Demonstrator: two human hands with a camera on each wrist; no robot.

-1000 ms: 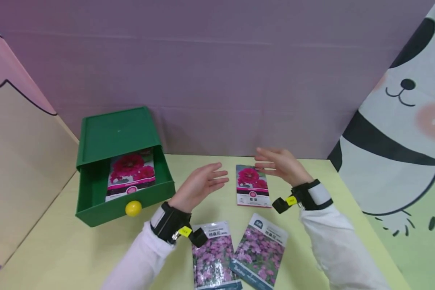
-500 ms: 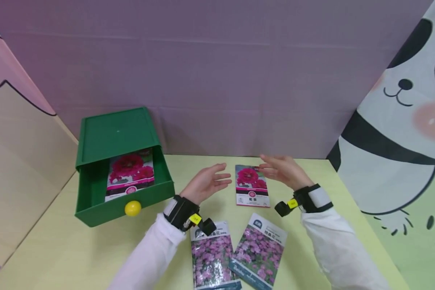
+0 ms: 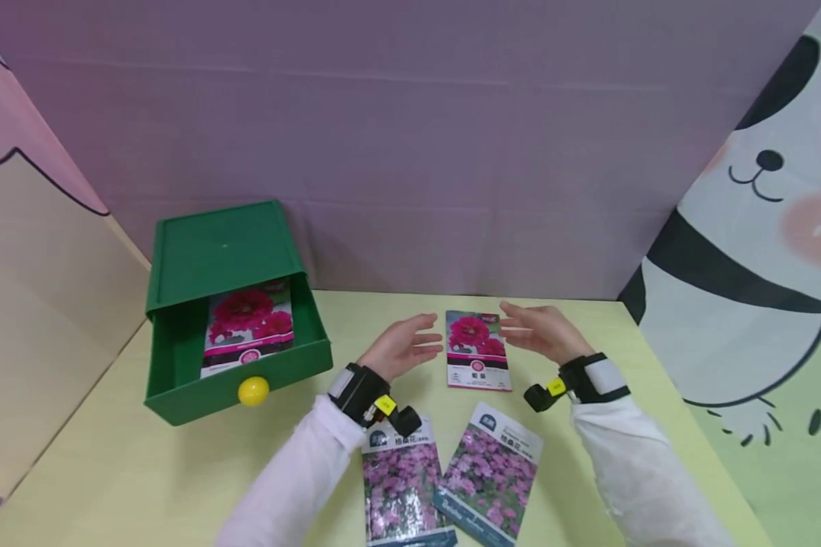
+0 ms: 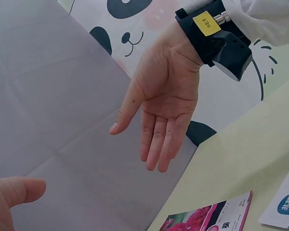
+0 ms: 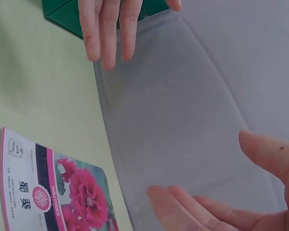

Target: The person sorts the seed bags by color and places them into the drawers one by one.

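Both hands are hovering empty with fingers loosely spread — the left hand and the right hand are flanking the red-flower seed packet lying flat on the yellow-green table, beyond two purple-flower packets. It is looking light, thin and slick — probably best pinched at an edge. Far left, the green drawer is standing open, holding a matching packet.

A staged tabletop booth: cartoon panda backdrop, purple paper wall.
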